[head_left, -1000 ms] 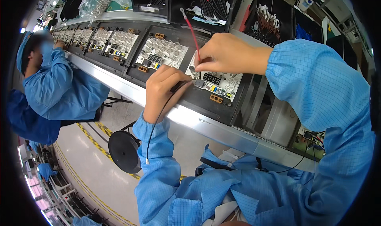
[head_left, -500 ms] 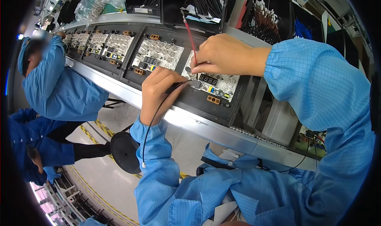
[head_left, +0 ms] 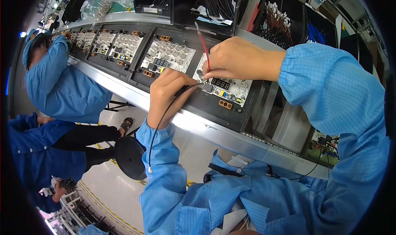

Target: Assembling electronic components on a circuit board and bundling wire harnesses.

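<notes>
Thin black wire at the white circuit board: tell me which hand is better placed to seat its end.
Left, probably. The left hand already pinches the thin black wire with its end at the white circuit board. The right hand is busy holding the thin red wire upright there.

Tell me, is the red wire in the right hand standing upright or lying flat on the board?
Upright: the red wire rises from the right hand above the circuit board.

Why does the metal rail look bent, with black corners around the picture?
Head view: the fisheye lens bows the rail and leaves dark corners; glare whitens the rail below the left hand; the right hand, red wire and board stay sharp.
</notes>
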`<action>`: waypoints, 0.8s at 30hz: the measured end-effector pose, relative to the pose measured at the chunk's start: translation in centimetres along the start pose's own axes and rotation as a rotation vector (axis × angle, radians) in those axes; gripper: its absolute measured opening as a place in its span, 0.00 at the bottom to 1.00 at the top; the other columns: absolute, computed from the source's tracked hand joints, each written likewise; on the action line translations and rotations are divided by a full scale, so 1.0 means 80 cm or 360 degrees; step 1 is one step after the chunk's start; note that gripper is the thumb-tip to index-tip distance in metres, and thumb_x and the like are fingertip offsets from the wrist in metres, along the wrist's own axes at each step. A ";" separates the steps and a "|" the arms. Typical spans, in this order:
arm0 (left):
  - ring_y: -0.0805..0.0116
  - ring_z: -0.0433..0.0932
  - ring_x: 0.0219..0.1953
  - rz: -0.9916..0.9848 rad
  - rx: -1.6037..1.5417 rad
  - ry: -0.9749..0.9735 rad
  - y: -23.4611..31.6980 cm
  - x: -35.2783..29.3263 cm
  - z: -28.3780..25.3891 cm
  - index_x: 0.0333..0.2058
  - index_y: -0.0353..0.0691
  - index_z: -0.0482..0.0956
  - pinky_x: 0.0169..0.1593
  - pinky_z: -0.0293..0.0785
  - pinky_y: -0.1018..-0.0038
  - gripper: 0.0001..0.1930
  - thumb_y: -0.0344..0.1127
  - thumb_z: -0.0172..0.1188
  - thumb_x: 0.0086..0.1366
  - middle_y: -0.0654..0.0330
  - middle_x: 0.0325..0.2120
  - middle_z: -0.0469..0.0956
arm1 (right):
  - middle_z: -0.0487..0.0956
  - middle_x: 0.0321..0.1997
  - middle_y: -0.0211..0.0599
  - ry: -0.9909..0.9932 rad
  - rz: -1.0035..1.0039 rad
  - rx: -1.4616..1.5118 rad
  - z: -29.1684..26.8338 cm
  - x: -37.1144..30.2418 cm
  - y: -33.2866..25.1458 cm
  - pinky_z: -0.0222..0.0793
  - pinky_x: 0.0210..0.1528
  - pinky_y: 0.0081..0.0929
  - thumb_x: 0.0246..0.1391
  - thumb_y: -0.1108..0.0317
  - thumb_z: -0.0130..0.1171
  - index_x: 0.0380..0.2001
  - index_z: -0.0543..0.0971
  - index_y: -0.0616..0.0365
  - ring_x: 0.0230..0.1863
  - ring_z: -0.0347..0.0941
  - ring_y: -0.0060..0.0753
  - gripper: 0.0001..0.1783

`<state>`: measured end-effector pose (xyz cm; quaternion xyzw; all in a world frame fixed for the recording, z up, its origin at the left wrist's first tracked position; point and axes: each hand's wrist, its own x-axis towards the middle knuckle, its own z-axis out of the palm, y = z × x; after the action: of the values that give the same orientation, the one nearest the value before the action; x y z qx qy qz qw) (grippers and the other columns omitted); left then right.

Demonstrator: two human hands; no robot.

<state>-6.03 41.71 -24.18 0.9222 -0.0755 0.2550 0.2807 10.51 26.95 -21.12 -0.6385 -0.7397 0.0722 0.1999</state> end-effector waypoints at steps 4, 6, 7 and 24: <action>0.64 0.72 0.28 0.0002 -0.0003 -0.0007 -0.003 0.000 0.000 0.24 0.38 0.77 0.31 0.68 0.73 0.07 0.26 0.64 0.42 0.61 0.23 0.75 | 0.74 0.24 0.34 -0.0108 -0.0089 -0.0122 -0.005 -0.001 -0.003 0.68 0.32 0.31 0.48 0.60 0.56 0.24 0.77 0.52 0.30 0.72 0.36 0.09; 0.64 0.72 0.28 -0.0009 0.0005 -0.0006 -0.005 0.000 0.000 0.24 0.38 0.77 0.31 0.68 0.73 0.07 0.26 0.64 0.42 0.61 0.23 0.75 | 0.73 0.23 0.34 -0.0238 -0.0137 -0.0297 -0.008 0.001 -0.005 0.68 0.32 0.31 0.47 0.60 0.57 0.23 0.77 0.50 0.30 0.71 0.37 0.07; 0.64 0.72 0.28 0.0015 0.0008 0.0004 -0.005 0.000 -0.001 0.24 0.38 0.77 0.31 0.68 0.72 0.07 0.26 0.64 0.42 0.61 0.22 0.74 | 0.73 0.23 0.34 -0.0237 -0.0152 -0.0296 -0.007 0.002 -0.006 0.68 0.32 0.31 0.47 0.60 0.57 0.23 0.77 0.50 0.30 0.71 0.37 0.07; 0.59 0.70 0.29 0.0137 0.0039 -0.0033 0.009 -0.003 -0.009 0.24 0.44 0.74 0.31 0.68 0.69 0.03 0.33 0.59 0.50 0.61 0.22 0.70 | 0.74 0.24 0.31 -0.0157 -0.0208 -0.0582 -0.005 0.005 -0.007 0.67 0.30 0.33 0.41 0.58 0.59 0.23 0.78 0.45 0.28 0.72 0.36 0.07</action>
<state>-6.76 41.49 -23.44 0.9241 -0.1149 0.2582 0.2573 10.15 27.17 -20.45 -0.6105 -0.7892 -0.0452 0.0484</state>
